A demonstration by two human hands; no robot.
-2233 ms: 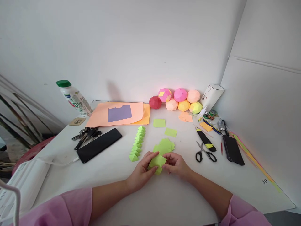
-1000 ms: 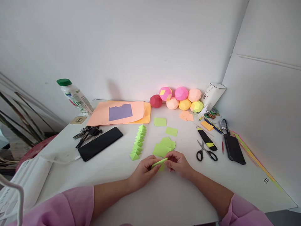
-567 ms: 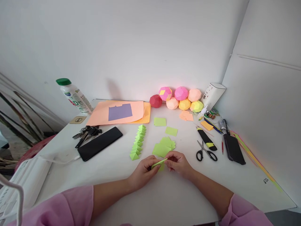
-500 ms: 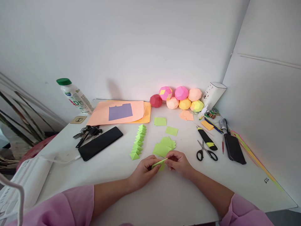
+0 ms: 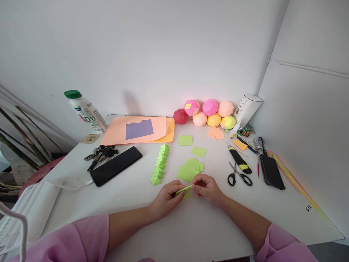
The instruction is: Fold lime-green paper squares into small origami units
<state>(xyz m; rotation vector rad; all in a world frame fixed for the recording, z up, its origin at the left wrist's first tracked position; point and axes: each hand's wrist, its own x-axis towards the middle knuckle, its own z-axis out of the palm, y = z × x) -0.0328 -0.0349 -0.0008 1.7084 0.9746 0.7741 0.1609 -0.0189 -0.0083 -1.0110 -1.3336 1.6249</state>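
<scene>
Between my two hands is a small folded piece of green paper, seen nearly edge-on. My left hand pinches its left end, while the fingers of my right hand are closed on its right end. Just beyond my fingers lies a loose pile of flat green paper pieces. Farther back are two more green rectangles, one nearer and one beyond it. To the left runs a row of folded, pointed green paper units, overlapping one another.
Right of my hands lie scissors, a utility knife and a black phone. Left are a long black device, keys and orange sheets. Several faceted paper balls and a bottle stand at the wall.
Almost nothing differs. Both hands keep their hold on the green paper in the same place; the view has shifted very slightly.
</scene>
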